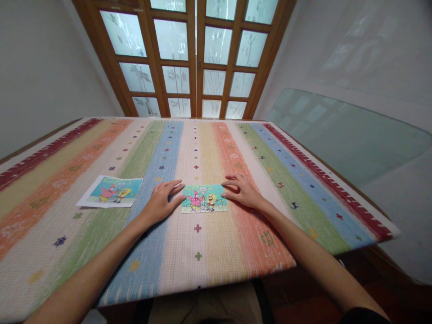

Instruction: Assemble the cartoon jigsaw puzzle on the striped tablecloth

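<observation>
A small assembled cartoon jigsaw puzzle [204,198] lies flat on the striped cloth near the table's middle. My left hand [161,201] rests palm down at its left edge, fingers spread and touching the puzzle's side. My right hand [240,189] lies flat at its right edge, fingers stretched toward the upper right corner. Neither hand holds anything. A printed picture [111,191] with the same cartoon scene lies on the cloth to the left, apart from both hands.
The table is covered by a colourful striped cloth [209,153] with small cross marks. Wooden doors with frosted glass panes [195,58] stand behind the far edge. A glass tabletop [344,135] leans against the right wall. The near table edge runs just above my lap.
</observation>
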